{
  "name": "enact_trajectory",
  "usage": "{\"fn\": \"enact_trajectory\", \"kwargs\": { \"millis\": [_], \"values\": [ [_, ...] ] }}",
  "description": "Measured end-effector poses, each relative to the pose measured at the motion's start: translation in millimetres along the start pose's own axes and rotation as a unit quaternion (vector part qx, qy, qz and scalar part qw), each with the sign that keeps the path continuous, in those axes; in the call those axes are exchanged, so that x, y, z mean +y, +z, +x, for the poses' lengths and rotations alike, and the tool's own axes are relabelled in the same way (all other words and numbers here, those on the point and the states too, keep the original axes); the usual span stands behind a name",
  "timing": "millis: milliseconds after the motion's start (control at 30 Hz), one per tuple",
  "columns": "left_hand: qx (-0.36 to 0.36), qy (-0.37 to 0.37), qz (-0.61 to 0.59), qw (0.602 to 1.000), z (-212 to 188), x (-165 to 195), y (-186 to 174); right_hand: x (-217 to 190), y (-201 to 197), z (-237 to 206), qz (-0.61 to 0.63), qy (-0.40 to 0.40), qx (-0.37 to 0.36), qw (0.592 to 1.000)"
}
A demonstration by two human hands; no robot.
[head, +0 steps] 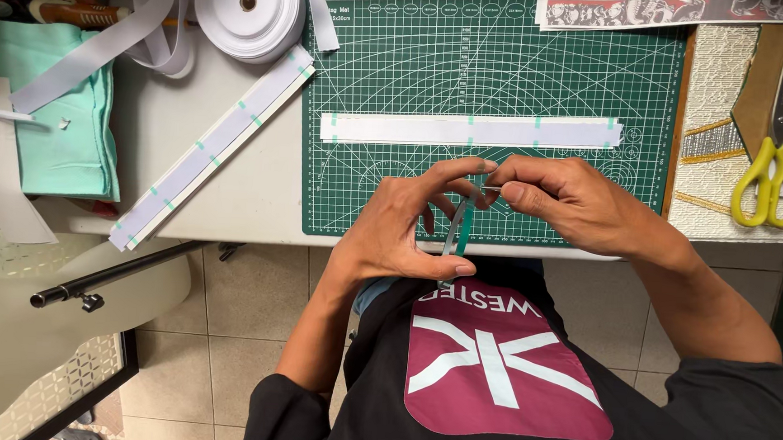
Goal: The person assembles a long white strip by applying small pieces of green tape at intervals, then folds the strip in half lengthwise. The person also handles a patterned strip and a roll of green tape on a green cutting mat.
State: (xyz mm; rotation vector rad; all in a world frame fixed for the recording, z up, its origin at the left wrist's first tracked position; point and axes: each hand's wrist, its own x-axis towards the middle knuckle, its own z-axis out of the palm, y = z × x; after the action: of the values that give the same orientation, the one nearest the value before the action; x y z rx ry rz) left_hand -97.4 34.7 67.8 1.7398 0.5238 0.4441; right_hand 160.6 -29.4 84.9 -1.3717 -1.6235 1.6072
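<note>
Teal tape strip (460,229) is sitting pinched between both hands at the near edge of the green cutting mat (390,93), running from fingertips down toward the person's chest

Left hand (400,234) is curling its fingers closed, thumb pressing the strip's lower end, index tip reaching up to the upper end
Right hand (574,204) is closing thumb and forefinger tight on the strip's upper end, other fingers folded in; both grips are fully closed on the tape

White strip (469,131) with small teal tabs is lying flat across the mat, just beyond the hands, not touching them
Second white strip (210,150) with the same teal tabs is lying diagonally on the pale tabletop left of the mat
White ribbon roll (249,5) is sitting at the far edge, left of the mat, with loose tails trailing off it
Mint cloth (63,109) is lying folded at far left
Yellow-handled scissors (772,171) are resting on a textured cream sheet right of the mat, well apart from the hands
Black rod (116,273) is sticking out below the table edge at lower left
</note>
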Motion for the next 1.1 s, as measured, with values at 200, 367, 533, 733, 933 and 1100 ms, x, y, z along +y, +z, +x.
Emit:
{"fn": "enact_trajectory", "kwargs": {
  "millis": [200,367,533,733,933,1100],
  "values": [
    [-0.002,0.001,0.011,1.0,0.7,-2.5,2.0,-5.1,-1.3,1.5,-0.006,0.003,-0.011,1.0],
    [-0.002,0.003,0.008,1.0,-0.3,-5.2,2.1,-5.2,0.3,1.0,-0.029,0.027,0.001,0.999],
    [0.007,0.002,0.01,1.0,-0.5,-8.5,5.9,-2.4,-0.1,1.9,-0.014,0.005,-0.001,1.0],
    [0.007,0.004,0.008,1.0,-1.1,-10.1,7.2,0.0,-0.1,2.3,-0.036,0.02,0.0,0.999],
    [0.004,-0.001,0.008,1.0,-1.3,-8.3,6.0,0.7,0.9,3.4,-0.037,0.035,0.001,0.999],
    [0.005,0.003,0.006,1.0,-2.3,-6.8,5.8,0.6,1.0,3.8,-0.029,0.057,0.003,0.998]
  ]
}}
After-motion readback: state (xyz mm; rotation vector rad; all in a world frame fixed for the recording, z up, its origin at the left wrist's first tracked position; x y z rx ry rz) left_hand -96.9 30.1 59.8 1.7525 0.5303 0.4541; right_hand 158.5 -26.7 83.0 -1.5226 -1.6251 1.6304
